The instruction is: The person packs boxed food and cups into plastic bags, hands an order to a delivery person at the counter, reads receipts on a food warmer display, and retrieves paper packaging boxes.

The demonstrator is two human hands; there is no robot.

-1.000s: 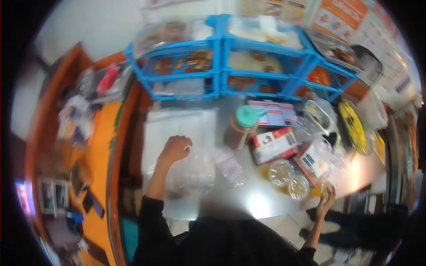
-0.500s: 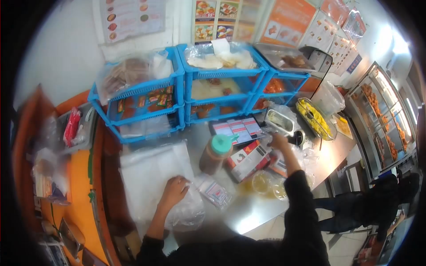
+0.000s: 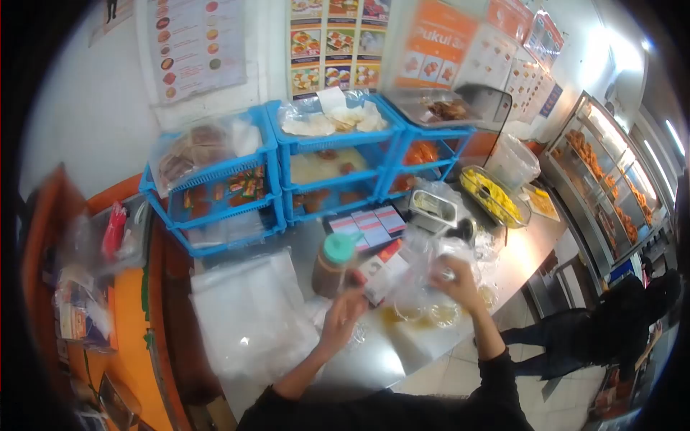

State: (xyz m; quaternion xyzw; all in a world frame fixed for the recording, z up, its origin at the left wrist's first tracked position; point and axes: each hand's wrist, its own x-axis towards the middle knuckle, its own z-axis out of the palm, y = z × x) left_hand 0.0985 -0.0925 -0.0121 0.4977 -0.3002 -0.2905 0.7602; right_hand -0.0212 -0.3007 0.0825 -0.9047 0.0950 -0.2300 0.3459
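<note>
My right hand (image 3: 458, 281) is closed on a clear plastic bag (image 3: 420, 276) over the right part of the metal table. My left hand (image 3: 343, 316) is blurred beside the brown bottle with a green lid (image 3: 332, 267); whether it holds anything cannot be made out. Behind the bag lies a red and white box (image 3: 384, 271), partly covered. Under and around the bag are round clear wrapped items (image 3: 444, 313) with yellow contents. White plastic sheets (image 3: 248, 309) lie flat left of my left hand.
Blue stacked baskets (image 3: 334, 144) with food line the back. A tablet (image 3: 368, 228) stands before them. Right of it are a metal container (image 3: 433, 208) and a tray of yellow food (image 3: 492, 195). Another person (image 3: 596, 327) stands at the right, near a glass food cabinet (image 3: 604, 179).
My right hand has come back nearer with a clear bag in it. My left hand has left the white sheets and moved right, near the bottle. The view has shifted.
</note>
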